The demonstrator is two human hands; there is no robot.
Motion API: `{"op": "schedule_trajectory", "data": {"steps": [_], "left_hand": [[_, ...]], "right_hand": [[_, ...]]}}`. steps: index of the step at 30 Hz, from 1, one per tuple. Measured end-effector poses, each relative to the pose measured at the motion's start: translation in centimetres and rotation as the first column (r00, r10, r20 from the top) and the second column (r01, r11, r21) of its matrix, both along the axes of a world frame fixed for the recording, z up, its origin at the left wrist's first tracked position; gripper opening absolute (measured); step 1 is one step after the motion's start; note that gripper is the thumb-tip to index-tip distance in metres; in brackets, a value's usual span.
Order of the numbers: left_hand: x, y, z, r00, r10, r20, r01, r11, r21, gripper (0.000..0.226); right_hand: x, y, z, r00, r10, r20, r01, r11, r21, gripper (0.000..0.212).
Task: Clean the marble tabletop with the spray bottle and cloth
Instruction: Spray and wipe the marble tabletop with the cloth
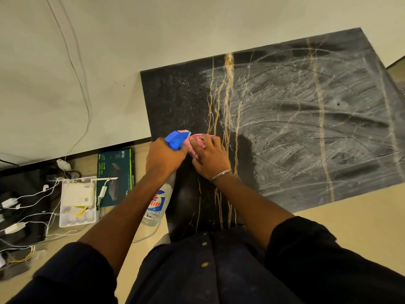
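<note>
The left hand (165, 157) clenches the spray bottle (158, 200) at its neck: light plastic, probably slick when wet, so that's the hold. Beside it, the right hand (210, 157) bunches the soft cloth (194, 142) on the marble tabletop (175, 102), with foam streaks to the right.

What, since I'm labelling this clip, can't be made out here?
Head view only:
- Neck and trigger of the spray bottle: hidden by the left hand gripping it.
- Most of the cloth: covered by the right hand.
- Right side of the tabletop: cut off by the frame edge.
- Small print on the box: too small.
</note>
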State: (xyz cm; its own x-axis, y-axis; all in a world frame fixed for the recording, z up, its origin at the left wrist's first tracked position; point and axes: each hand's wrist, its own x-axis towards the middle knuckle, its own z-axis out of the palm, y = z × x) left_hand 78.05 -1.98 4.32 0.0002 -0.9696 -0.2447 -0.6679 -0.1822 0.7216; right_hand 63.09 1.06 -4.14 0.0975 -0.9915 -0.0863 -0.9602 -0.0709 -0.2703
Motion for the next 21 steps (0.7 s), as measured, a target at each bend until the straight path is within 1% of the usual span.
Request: {"op": "schedule_trajectory", "data": {"steps": [1,2,3,4,6,8,10,11,12,13,14,15,16,17,19,20,21], "left_hand": [[0.1,-0.2,0.0,1.000,0.001,-0.005,-0.001,1.000,-0.003,0.017],[0.1,-0.5,-0.1,1.000,0.004,-0.009,-0.004,1.000,-0.004,0.016],[0.1,-0.7,-0.1,1.000,0.008,-0.012,-0.008,1.000,0.000,0.015],[0.2,-0.9,-0.1,1.000,0.011,-0.015,-0.011,1.000,0.007,0.014],[0.3,-1.4,-0.2,1.000,0.008,-0.019,-0.007,1.000,0.014,0.014],[0.3,-1.8,-0.2,1.000,0.006,-0.023,-0.006,1.000,0.016,0.014],[0.4,-2.1,-0.3,1.000,0.009,-0.025,-0.008,1.000,0.020,0.014],[0.3,-2.3,-0.3,1.000,0.007,-0.028,-0.007,1.000,0.019,0.014],[0.3,-2.4,-0.3,1.000,0.006,-0.029,-0.005,1.000,0.015,0.014],[0.3,-2.6,-0.4,1.000,0.006,-0.028,-0.006,1.000,0.010,0.014],[0.2,-2.8,-0.5,1.000,0.005,-0.027,-0.005,1.000,0.006,0.014],[0.2,-3.0,-0.7,1.000,0.001,-0.027,-0.001,1.000,0.000,0.014],[0.2,-3.3,-0.8,1.000,-0.004,-0.028,0.004,1.000,-0.007,0.014],[0.2,-3.5,-0.9,1.000,-0.010,-0.029,0.010,1.000,-0.010,0.014],[0.1,-4.1,-1.1,0.999,-0.023,-0.031,0.023,1.000,-0.016,0.015],[0.0,-4.4,-1.2,0.999,-0.024,-0.028,0.023,1.000,-0.016,0.016],[-0.1,-4.8,-1.2,0.999,-0.022,-0.023,0.022,1.000,-0.013,0.017]], "right_hand": [[-0.9,-0.3,-0.1,0.998,0.065,-0.022,-0.065,0.998,-0.003,0.061],[-2.0,-0.5,-0.2,0.994,0.096,-0.051,-0.096,0.995,-0.007,0.060],[-3.3,-0.7,-0.4,0.995,0.075,-0.071,-0.076,0.997,-0.018,0.059],[-4.7,-1.0,-0.5,0.997,0.001,-0.078,-0.004,0.999,-0.041,0.058],[-7.0,-1.6,-0.4,0.972,-0.228,-0.056,0.224,0.972,-0.067,0.058],[-7.3,-2.7,-0.2,0.899,-0.437,-0.044,0.436,0.900,-0.034,0.059],[-5.5,-3.9,-0.1,0.791,-0.610,-0.048,0.612,0.791,0.022,0.061],[-4.2,-4.4,0.1,0.745,-0.665,-0.046,0.667,0.744,0.041,0.062],[-2.7,-4.8,0.1,0.740,-0.672,-0.041,0.673,0.738,0.045,0.063],[-1.4,-5.0,0.1,0.788,-0.615,-0.033,0.615,0.787,0.038,0.063],[-0.5,-5.1,0.2,0.866,-0.500,-0.030,0.501,0.865,0.028,0.063],[-0.1,-5.2,0.1,0.935,-0.354,-0.029,0.355,0.935,0.019,0.062],[-0.2,-5.3,0.1,0.977,-0.213,-0.025,0.213,0.977,0.009,0.062],[-0.9,-5.6,0.0,0.995,-0.097,-0.017,0.097,0.995,-0.002,0.061],[-2.9,-6.1,-0.5,0.997,0.071,-0.014,-0.072,0.997,-0.040,0.060],[-4.2,-6.4,-0.8,0.994,0.105,-0.027,-0.107,0.992,-0.061,0.060],[-5.5,-6.7,-1.1,0.996,0.085,-0.040,-0.088,0.993,-0.080,0.059]]}}
